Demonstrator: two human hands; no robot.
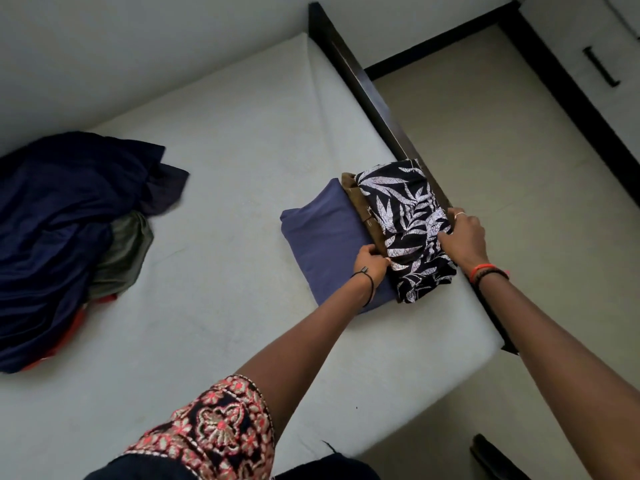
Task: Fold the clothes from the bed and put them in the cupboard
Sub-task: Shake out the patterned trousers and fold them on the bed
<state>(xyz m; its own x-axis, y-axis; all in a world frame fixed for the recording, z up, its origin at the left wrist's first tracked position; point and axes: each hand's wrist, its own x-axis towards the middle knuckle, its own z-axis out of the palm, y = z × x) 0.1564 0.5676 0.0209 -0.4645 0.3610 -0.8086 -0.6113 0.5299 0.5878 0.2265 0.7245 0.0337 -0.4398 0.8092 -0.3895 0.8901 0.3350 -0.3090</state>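
A folded stack lies at the right edge of the bed (221, 174): a black garment with white leaf print (408, 216) on top, a brown garment (360, 206) under it, and a folded blue garment (322, 237) at the bottom, sticking out to the left. My left hand (372, 263) grips the stack's left side, thumb on the leaf print. My right hand (462, 237) holds the right side of the same stack. An unfolded heap of dark blue, olive and red clothes (65, 230) lies at the left of the bed.
A dark wooden bed frame (367, 88) runs along the mattress's right side. Beyond it is beige floor (502, 161). A white cupboard with a black handle (601, 65) stands at the top right. Grey wall lies behind the bed.
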